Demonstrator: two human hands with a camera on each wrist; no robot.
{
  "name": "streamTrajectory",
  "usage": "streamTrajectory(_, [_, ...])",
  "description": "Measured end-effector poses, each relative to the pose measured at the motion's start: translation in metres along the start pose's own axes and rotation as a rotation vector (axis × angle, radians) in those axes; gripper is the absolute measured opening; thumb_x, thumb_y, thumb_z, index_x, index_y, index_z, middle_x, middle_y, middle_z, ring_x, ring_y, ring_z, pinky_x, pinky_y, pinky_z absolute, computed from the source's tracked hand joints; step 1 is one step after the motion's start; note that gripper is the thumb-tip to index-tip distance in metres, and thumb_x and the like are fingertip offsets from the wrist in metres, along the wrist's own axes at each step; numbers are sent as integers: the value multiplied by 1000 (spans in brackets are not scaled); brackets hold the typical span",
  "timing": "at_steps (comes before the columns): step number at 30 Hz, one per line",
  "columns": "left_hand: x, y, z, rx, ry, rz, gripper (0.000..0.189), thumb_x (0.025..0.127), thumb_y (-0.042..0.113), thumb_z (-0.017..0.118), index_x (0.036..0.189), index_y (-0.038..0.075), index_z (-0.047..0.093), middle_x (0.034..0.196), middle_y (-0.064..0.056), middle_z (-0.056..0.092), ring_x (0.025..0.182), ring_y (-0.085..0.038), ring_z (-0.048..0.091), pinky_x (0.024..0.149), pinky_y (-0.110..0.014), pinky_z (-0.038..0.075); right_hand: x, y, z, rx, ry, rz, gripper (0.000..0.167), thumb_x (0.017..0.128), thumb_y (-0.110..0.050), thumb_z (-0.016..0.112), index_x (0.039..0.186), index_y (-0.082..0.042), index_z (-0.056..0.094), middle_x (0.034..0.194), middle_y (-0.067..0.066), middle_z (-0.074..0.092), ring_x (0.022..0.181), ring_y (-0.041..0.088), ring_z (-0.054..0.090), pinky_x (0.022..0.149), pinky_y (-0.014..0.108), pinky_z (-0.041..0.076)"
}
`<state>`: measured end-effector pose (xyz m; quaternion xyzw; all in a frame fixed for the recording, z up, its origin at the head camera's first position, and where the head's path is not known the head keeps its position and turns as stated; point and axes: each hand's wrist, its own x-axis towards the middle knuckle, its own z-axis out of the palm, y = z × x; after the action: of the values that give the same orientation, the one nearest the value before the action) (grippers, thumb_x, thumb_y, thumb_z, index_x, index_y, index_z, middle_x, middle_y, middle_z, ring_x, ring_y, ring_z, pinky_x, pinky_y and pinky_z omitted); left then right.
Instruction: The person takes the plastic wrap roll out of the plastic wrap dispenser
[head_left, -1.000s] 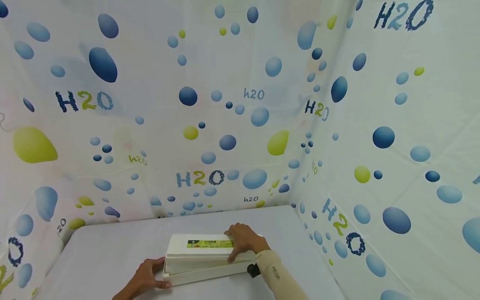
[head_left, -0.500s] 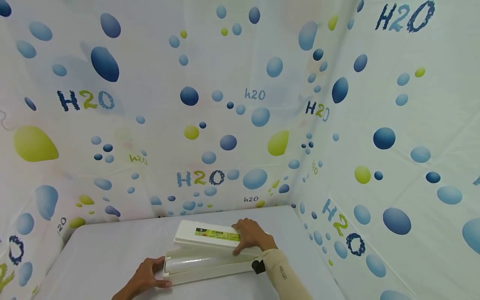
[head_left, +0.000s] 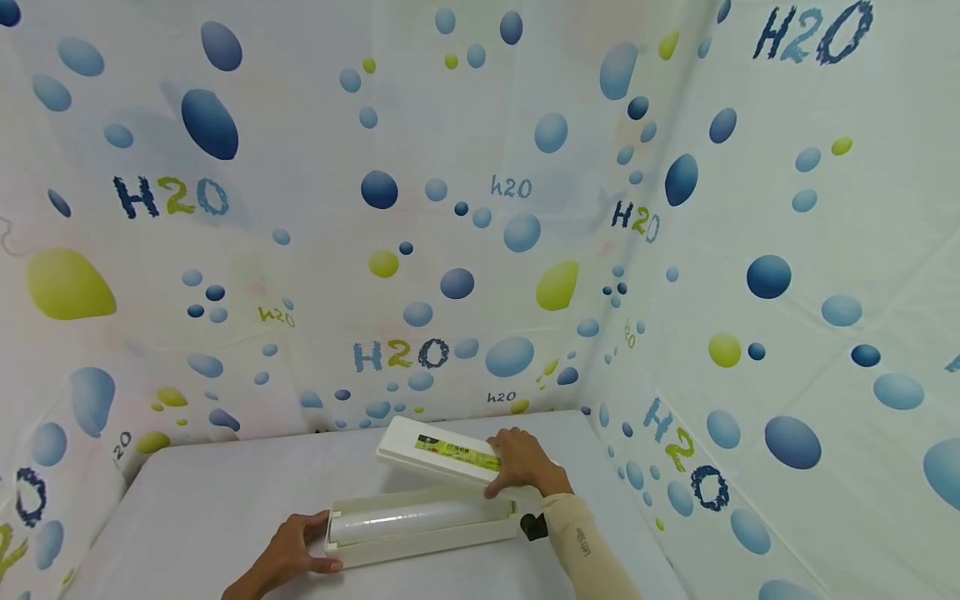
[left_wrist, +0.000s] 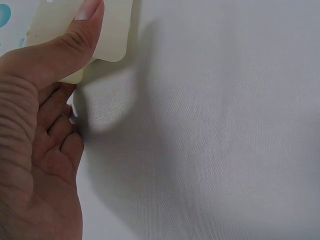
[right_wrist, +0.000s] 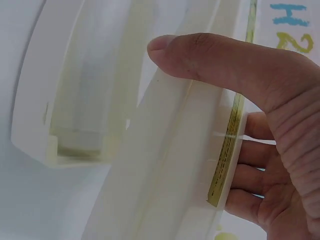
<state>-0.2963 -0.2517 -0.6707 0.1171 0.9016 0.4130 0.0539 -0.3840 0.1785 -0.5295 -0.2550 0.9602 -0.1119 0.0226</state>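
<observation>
A long white cling film dispenser base (head_left: 427, 550) lies on the table in the head view, with a clear, shiny roll of film (head_left: 412, 521) inside it. My left hand (head_left: 288, 548) grips the base's left end, thumb at the front corner and fingers at the back. The thumb (left_wrist: 82, 35) presses on the end wall in the left wrist view. Above and behind the base, my right hand (head_left: 525, 462) holds the white dispenser lid (head_left: 401, 435), which has a green-yellow label (head_left: 457, 452). The lid is tilted and apart from the base. In the right wrist view the thumb (right_wrist: 200, 57) lies across its edge.
A white cloth (head_left: 202, 508) covers the table. Behind it and to the right hang white curtains (head_left: 300, 167) printed with blue and green drops and H2O lettering. A small black object (head_left: 534, 527) sits beside the beige right sleeve (head_left: 588, 542).
My right hand has raised the lid off the base and carried it back and to the right, uncovering the film roll. The left hand has kept its grip on the base's left end.
</observation>
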Motion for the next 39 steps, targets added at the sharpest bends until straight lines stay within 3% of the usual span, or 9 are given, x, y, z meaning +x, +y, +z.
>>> streamTrajectory(13, [0, 5, -1, 21, 7, 6, 95, 76, 34, 101, 141, -21, 58, 148, -38, 61, 137, -56, 62, 114, -61, 55, -8, 19, -4, -11, 52, 50, 76, 65, -41, 104, 125, -3, 77, 93, 2, 69, 80, 15, 53, 72, 35, 49])
streamTrajectory(21, [-2, 6, 0, -52, -10, -13, 99, 75, 33, 102, 143, -22, 55, 151, -39, 58, 139, -56, 61, 114, -61, 54, -16, 32, 1, -3, 97, 110, 74, 64, -45, 103, 121, -5, 77, 92, 1, 68, 82, 17, 54, 77, 40, 52])
streamTrajectory(27, [-2, 5, 0, -44, -11, -5, 98, 75, 32, 101, 143, -22, 55, 150, -39, 58, 138, -57, 61, 113, -61, 55, -21, 37, -2, 14, 131, 107, 63, 63, -43, 102, 108, -8, 76, 84, -2, 65, 77, 16, 52, 71, 36, 47])
streamTrajectory(39, [-2, 4, 1, -39, -9, -28, 100, 77, 35, 100, 144, -22, 54, 152, -39, 56, 140, -57, 60, 116, -62, 53, -27, 43, -3, 6, 150, 140, 59, 65, -40, 101, 106, -6, 77, 82, 0, 65, 75, 16, 53, 67, 34, 46])
